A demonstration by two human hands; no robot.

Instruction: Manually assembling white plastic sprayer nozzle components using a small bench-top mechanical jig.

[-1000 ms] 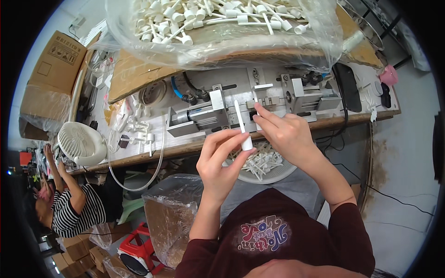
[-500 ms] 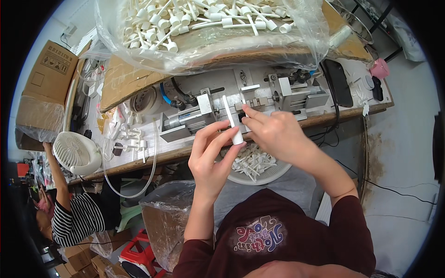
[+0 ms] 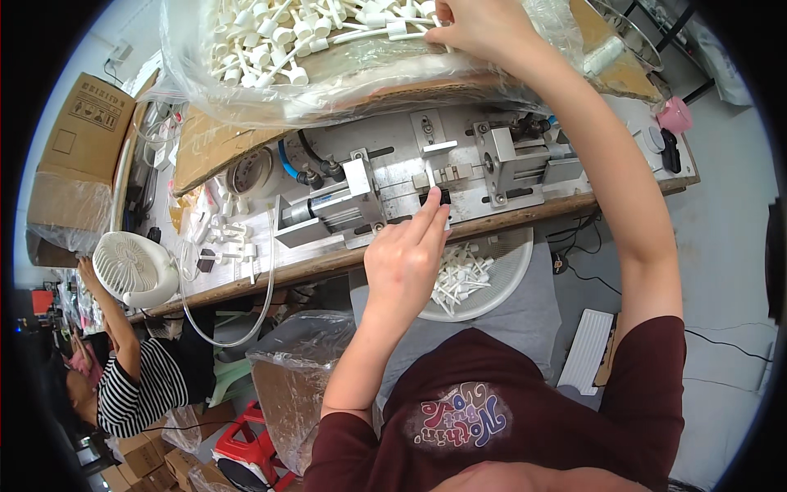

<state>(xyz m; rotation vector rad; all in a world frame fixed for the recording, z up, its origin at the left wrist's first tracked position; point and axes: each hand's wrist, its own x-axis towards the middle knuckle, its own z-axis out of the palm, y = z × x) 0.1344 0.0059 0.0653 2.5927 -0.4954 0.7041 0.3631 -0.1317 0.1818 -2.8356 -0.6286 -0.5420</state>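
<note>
My left hand (image 3: 403, 261) is at the middle of a metal clamping jig (image 3: 449, 175), its fingers together over a white stemmed cap (image 3: 431, 175). The thin stem shows beyond my fingertips; they hide most of the rest. Up at the far side, my right hand (image 3: 484, 31) reaches into a clear plastic bag (image 3: 328, 102) heaped with white stemmed caps (image 3: 299, 37). Its thumb and fingers close around one at the right edge of the heap, partly hidden by the hand. Metal cylinder units flank the jig, one on the left (image 3: 332, 205) and one on the right (image 3: 525, 160).
A round white basket (image 3: 512, 283) with several small white pieces is at my lap, below the bench edge. A white fan (image 3: 135, 271), a tape roll (image 3: 250, 170) and loose white parts lie left. Cardboard (image 3: 221, 152) supports the bag. Another person in stripes (image 3: 143, 389) works at far left.
My right hand has gone from the jig up to the bag. My left hand, which held a white tapered tube upright, has moved to the jig; that tube is no longer visible.
</note>
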